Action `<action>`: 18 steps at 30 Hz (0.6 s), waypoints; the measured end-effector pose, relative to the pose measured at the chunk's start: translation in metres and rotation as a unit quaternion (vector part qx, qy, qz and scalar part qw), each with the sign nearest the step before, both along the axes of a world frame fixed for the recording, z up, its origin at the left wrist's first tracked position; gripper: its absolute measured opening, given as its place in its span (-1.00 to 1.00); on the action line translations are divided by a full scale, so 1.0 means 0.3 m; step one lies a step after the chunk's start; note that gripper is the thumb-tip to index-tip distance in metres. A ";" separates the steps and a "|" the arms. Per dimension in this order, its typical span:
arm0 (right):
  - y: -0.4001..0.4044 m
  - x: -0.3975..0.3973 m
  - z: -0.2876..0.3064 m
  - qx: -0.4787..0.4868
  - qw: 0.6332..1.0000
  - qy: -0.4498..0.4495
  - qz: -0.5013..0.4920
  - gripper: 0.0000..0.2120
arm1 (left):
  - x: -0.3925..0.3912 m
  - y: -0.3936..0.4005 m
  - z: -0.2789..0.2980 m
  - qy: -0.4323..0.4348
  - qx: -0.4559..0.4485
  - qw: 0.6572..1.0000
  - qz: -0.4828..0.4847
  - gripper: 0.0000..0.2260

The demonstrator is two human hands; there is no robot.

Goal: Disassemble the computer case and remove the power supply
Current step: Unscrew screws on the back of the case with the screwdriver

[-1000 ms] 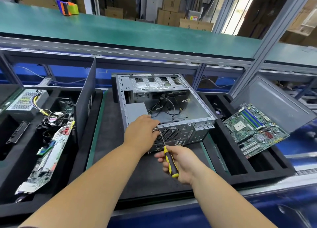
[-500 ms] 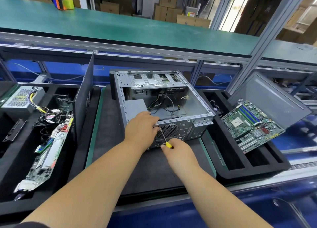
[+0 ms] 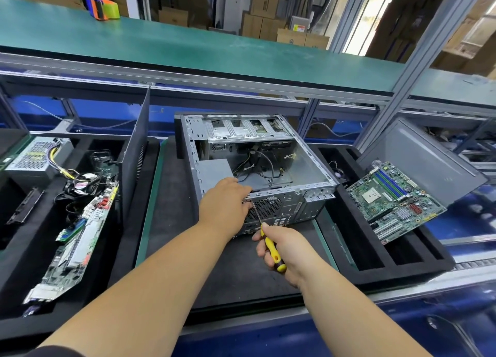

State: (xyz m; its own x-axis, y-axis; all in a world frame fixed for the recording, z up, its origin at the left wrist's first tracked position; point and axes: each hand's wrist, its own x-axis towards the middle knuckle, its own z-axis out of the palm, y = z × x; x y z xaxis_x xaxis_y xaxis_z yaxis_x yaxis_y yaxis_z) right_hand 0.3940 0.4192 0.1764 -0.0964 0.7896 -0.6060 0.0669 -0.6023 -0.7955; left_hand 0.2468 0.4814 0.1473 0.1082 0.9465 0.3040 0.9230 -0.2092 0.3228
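We press our left hand (image 3: 225, 205) on the open grey metal computer case (image 3: 257, 169) on the black mat (image 3: 171, 195), right hand (image 3: 281, 245) fingers wrapped round the yellow-black screwdriver (image 3: 268, 242); the grey box power supply (image 3: 214, 170) inside looks heavy & stiff, so grab its 2 sides.

Brightly, evenly lit; blown-out daylight glare at upper right, soft shadows, wide-angle bending toward the edges, slight blur at lower right.

My right hand (image 3: 284, 249) has drawn back toward me from the rear of the computer case (image 3: 268, 174), so the yellow-and-black handle of the screwdriver (image 3: 271, 246) shows again; half a second ago my hand covered it. The shaft slants up to the rear panel beside my left hand (image 3: 228, 203). My view has shifted slightly.
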 end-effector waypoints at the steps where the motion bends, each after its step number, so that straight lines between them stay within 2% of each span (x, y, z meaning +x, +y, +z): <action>1: -0.001 -0.004 0.003 0.018 0.999 -0.048 0.013 -0.68 | 0.001 -0.001 0.001 0.000 -0.001 1.000 0.001 -0.78; 2: -0.006 -0.008 0.008 0.047 0.991 -0.118 0.038 -0.69 | 0.001 -0.001 0.003 0.002 -0.003 1.000 0.002 -0.78; 3: -0.010 -0.009 0.014 0.092 0.968 -0.218 0.079 -0.71 | 0.001 -0.001 0.003 0.003 -0.003 1.000 0.003 -0.78; 4: -0.012 -0.007 0.013 0.147 0.920 -0.341 0.125 -0.72 | 0.000 -0.001 0.002 0.004 -0.003 1.000 0.003 -0.79; 5: -0.014 -0.005 0.010 0.196 0.853 -0.456 0.161 -0.72 | -0.001 0.000 0.001 0.005 -0.003 1.000 0.003 -0.79; 6: -0.017 -0.006 0.006 0.229 0.798 -0.529 0.176 -0.74 | -0.002 0.001 -0.001 0.005 -0.002 1.000 0.002 -0.80; 7: -0.018 -0.007 0.006 0.250 0.775 -0.554 0.173 -0.75 | -0.003 0.001 -0.002 0.005 -0.001 1.000 0.001 -0.80; 8: -0.015 -0.006 0.000 0.258 0.777 -0.549 0.166 -0.75 | -0.002 0.002 -0.002 0.005 0.001 1.000 0.001 -0.80; 9: -0.007 0.000 -0.006 0.255 0.796 -0.524 0.162 -0.74 | -0.002 0.001 -0.002 0.004 0.002 1.000 0.002 -0.80; 11: 0.011 0.012 -0.007 0.218 0.870 -0.420 0.139 -0.74 | -0.002 0.001 -0.002 0.004 0.004 1.000 0.004 -0.81; 13: 0.017 0.018 0.002 0.102 0.963 -0.237 0.076 -0.69 | -0.003 0.001 -0.003 0.000 0.005 1.000 0.002 -0.80; 14: 0.018 0.023 0.003 0.026 0.992 -0.121 0.039 -0.63 | -0.003 0.002 -0.004 -0.004 0.004 1.000 0.000 -0.81; 16: 0.016 0.038 0.004 -0.084 0.994 0.073 -0.005 -0.55 | -0.004 0.003 -0.006 -0.006 0.004 1.000 0.000 -0.83; 18: 0.011 0.049 0.001 -0.119 0.980 0.162 -0.018 -0.58 | -0.004 0.003 -0.006 0.002 0.005 1.000 0.001 -0.83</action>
State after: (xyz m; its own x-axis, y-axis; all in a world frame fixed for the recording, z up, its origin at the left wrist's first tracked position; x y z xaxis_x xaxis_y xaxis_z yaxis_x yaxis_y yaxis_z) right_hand 0.4085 0.4223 0.1766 -0.2886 0.6367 -0.7151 -0.1898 -0.7701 -0.6091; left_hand 0.2457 0.4823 0.1455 0.1074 0.9437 0.3128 0.9250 -0.2102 0.3166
